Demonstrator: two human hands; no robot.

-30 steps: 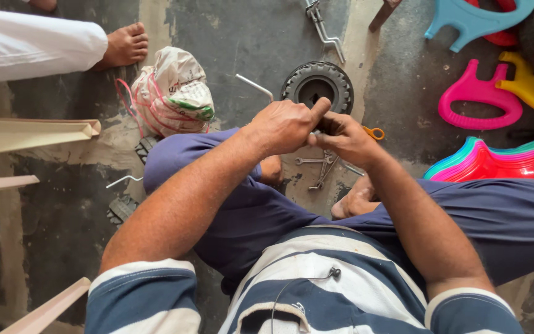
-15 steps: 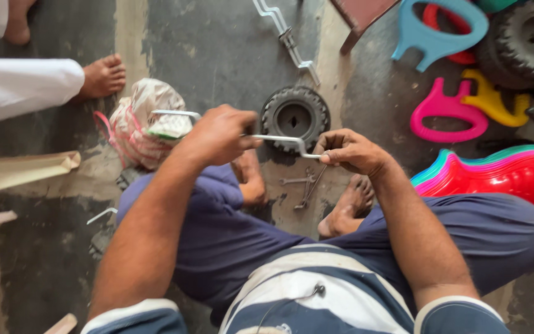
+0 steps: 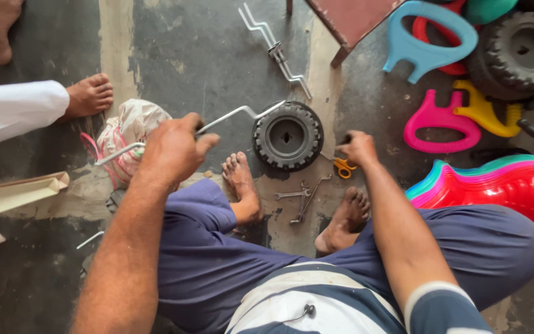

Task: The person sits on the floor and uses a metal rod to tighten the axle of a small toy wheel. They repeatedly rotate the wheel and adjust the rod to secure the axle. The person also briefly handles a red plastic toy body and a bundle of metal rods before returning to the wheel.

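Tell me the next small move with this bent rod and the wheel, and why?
Probably bring the right hand to the bent metal rod to steady its free end. The left hand alone grips the rod, whose far tip lies over the rim of the black toy wheel, short of the square hub hole, while the right hand sits apart beside the wheel.

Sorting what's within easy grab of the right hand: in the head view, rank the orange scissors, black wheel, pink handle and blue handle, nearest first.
From the right hand:
1. Orange scissors, just below it.
2. Black wheel, on its left.
3. Pink handle, on its right.
4. Blue handle, far up, to its right.
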